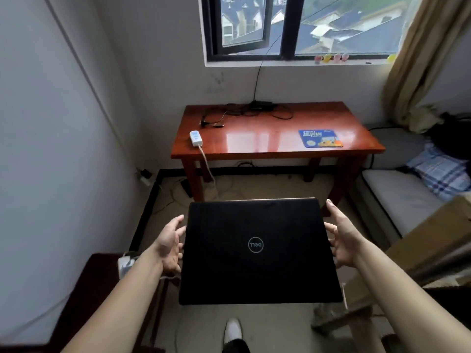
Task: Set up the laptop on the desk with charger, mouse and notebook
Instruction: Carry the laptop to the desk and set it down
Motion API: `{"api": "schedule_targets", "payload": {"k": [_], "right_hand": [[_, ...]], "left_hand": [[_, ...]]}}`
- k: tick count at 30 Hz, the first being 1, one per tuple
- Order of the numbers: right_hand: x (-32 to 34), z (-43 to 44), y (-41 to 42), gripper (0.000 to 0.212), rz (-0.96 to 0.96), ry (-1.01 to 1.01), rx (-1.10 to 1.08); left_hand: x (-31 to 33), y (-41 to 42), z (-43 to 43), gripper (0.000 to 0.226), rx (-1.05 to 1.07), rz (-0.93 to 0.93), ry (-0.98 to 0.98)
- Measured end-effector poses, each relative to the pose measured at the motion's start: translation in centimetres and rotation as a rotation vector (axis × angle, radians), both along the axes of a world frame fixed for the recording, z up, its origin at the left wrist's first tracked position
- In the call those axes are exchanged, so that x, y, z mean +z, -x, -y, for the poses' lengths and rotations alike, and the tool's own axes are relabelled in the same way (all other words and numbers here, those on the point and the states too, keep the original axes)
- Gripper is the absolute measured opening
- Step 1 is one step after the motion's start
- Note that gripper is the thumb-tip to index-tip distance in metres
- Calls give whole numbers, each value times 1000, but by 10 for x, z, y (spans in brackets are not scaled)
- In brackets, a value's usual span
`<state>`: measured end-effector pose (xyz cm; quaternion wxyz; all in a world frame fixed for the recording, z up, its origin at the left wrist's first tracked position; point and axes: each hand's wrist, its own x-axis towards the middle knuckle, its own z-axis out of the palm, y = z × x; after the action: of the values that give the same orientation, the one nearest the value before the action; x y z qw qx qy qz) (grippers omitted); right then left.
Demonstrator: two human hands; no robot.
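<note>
Currently, laptop is closed, lid up, logo facing away from the wearer. It is held in the air over the floor, well short of the bench. Left hand is at the laptop's left edge and right hand at its right edge. Both sets of fingers are spread and grasping the laptop from the sides; the fingertips below the lid are hidden.

On the bench:
- a white adapter near the front left, its white cord dropping over the edge to the floor
- black cables tangled along the back edge, under the window
- a blue pad near the front right

Bed lies right of the bench. One white shoe shows below the laptop.
</note>
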<state>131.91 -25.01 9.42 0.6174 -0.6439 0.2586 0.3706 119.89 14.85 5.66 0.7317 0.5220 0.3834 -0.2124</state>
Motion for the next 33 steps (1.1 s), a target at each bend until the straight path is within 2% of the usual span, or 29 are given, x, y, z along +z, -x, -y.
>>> {"api": "schedule_targets", "payload": {"k": [7,12,18,24,29,33], "right_hand": [[28,-17,-134,80,-14,-24,-143],[11,-23,-230,86,-25,-48,-199],[-18,-31,-368,84,-11,-92,-163],[-6,-37,-522,74,41,-154,-103],[-2,-51,-610,70,64,-163,-41],[-20,-68,-668,64,2,-90,-29]], "left_hand": [[23,-187,-28,67,-119,4,-14],[17,-289,-24,69,-137,-2,-58],[4,-420,-16,74,-52,-44,-120],[14,-545,-18,83,19,-91,-164],[22,-612,-26,83,87,-104,-185],[9,-667,-32,82,93,-145,-198]]}}
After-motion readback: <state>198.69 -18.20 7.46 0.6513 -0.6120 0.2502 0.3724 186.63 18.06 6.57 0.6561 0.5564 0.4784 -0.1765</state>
